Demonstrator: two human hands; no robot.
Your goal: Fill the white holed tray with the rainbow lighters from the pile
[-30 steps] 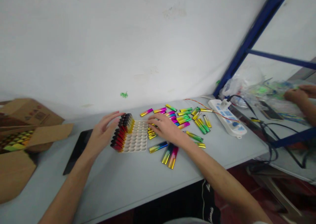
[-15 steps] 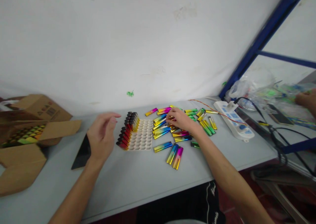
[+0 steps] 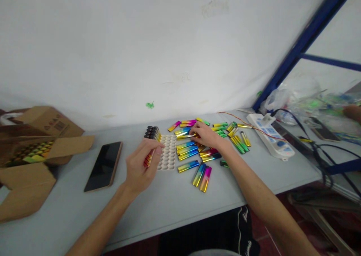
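- Left hand (image 3: 143,162), fingers curled, was over the white tray (image 3: 170,156) at centre; its hold couldn't be told.
- Right hand (image 3: 207,135), fingertips nearly together, was among loose shiny tubes (image 3: 188,166) right of centre; grip unclear.
- Black-topped pieces (image 3: 152,131) occupied some left cells; right cells were unfilled.

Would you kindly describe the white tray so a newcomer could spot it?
On the grey table, look between the cardboard box and the power strip. The white tray lies partly behind the left hand; unlike the shiny pieces alongside, it has round holes.
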